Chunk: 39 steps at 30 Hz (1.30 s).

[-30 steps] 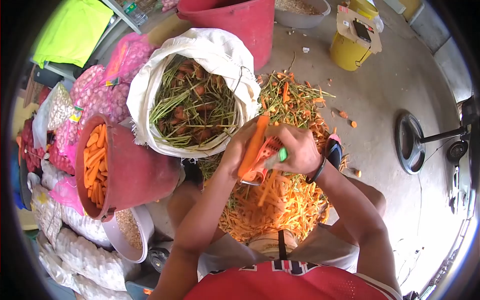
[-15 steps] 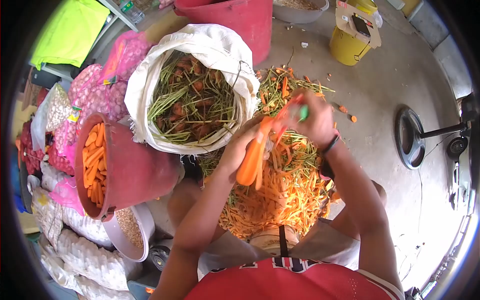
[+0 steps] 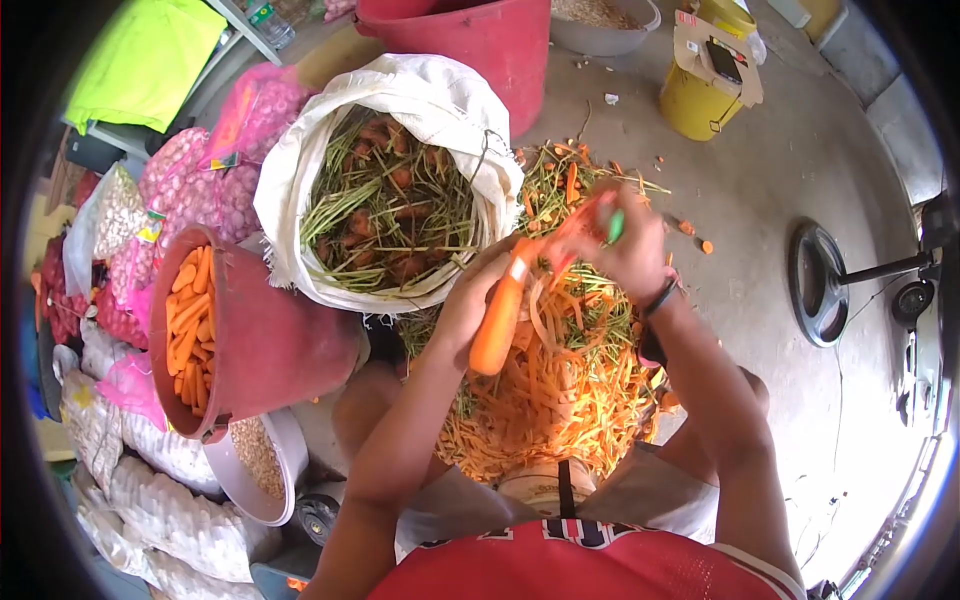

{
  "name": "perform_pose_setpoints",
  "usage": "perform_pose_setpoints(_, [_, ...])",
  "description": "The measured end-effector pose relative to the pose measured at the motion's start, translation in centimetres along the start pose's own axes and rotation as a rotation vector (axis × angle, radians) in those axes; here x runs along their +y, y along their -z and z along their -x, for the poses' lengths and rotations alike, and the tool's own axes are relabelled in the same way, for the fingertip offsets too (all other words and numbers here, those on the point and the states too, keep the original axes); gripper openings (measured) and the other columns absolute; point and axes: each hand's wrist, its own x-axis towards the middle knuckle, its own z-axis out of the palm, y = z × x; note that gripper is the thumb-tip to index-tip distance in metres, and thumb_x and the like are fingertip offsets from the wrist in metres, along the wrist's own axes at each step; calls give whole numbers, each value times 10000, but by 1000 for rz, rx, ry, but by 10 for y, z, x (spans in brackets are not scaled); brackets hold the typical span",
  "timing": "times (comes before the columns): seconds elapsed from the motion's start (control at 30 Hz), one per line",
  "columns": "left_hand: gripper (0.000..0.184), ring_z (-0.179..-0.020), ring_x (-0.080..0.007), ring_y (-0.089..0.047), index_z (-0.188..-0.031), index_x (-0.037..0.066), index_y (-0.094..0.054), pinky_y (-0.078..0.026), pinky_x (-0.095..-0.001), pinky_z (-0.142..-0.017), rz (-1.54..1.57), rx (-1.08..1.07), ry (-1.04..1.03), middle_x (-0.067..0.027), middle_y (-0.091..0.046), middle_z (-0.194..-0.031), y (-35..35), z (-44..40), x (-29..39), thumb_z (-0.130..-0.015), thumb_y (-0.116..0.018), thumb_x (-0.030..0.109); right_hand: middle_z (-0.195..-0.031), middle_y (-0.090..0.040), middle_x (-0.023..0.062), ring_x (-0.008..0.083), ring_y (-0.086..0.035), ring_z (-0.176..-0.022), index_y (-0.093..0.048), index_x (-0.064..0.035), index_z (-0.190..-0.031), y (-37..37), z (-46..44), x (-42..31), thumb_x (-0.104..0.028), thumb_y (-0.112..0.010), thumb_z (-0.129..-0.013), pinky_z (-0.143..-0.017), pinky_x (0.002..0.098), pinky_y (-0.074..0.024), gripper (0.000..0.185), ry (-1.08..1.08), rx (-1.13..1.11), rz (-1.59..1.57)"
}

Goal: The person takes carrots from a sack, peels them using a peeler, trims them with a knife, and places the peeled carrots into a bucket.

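Observation:
A peeled-looking orange carrot (image 3: 497, 325) is gripped by its upper end in my left hand (image 3: 476, 295), its thick end pointing down toward me. My right hand (image 3: 630, 240), blurred by motion, is closed on a red peeler (image 3: 588, 228) with a green part, just right of the carrot's top. Orange peelings (image 3: 560, 400) lie heaped below both hands, with green stems mixed in. A white sack (image 3: 285, 210) of carrots with stems stands open beyond my left hand.
A red bucket (image 3: 290, 335) of peeled carrots leans at the left, beside a basin (image 3: 290, 440) and mesh bags (image 3: 165, 180). Behind are a large red tub (image 3: 500, 60) and a yellow bucket (image 3: 690, 105). A black round base (image 3: 820, 283) stands right.
The peeler in my right hand has moved from over the carrot up and to the right. The carrot's lower end has tilted more downward and stays in my left hand.

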Motion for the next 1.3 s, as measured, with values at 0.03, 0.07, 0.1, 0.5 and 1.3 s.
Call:
perform_pose_setpoints(0.03, [386, -863, -127, -653, -1334, 73, -494, -586, -316, -693, 105, -187, 79, -51, -638, -1039, 14, -4, 5, -1006, -524, 275, -775, -681, 97, 223, -707, -660, -598, -70, -1006, -8, 11, -20, -447, -881, -689, -574, 337, -570, 567, 109, -97, -71])
perform_pose_setpoints(0.07, [383, -875, -141, -660, -1327, 70, -498, -588, -326, -733, 87, -120, -3, -56, -644, -1045, 21, -14, -4, -1006, -523, 277, -774, -680, 98, 225, -705, -657, -603, -75, -998, -13, 17, -34, -461, -877, -689, -571, 339, -568, 565, 214, -194, -143])
perform_pose_setpoints(0.1, [389, -854, -139, -659, -1350, 60, -487, -582, -313, -711, 100, -74, -14, -70, -635, -1089, 15, -16, -5, -1014, -511, 255, -769, -680, 98, 226, -702, -649, -605, -78, -990, -14, 16, -35, -475, -875, -685, -568, 340, -566, 569, 253, -194, -101])
perform_pose_setpoints(0.5, [374, -763, -146, -606, -1327, 68, -521, -521, -284, -645, 111, -15, 10, -71, -608, -983, -2, 3, 7, -1017, -527, 277, -726, -633, 85, 217, -680, -643, -587, -67, -1049, -18, 16, -37, -563, -836, -694, -586, 363, -570, 659, 359, -175, -48])
perform_pose_setpoints(1.3, [403, -717, -144, -624, -1296, 65, -545, -527, -305, -604, -192, -29, -57, -68, -617, -877, 3, -7, -5, -1011, -545, 350, -841, -709, 154, 362, -698, -788, -612, -87, -1127, -3, 0, 40, -445, -788, -789, -706, 445, -549, 523, -241, -163, 262])
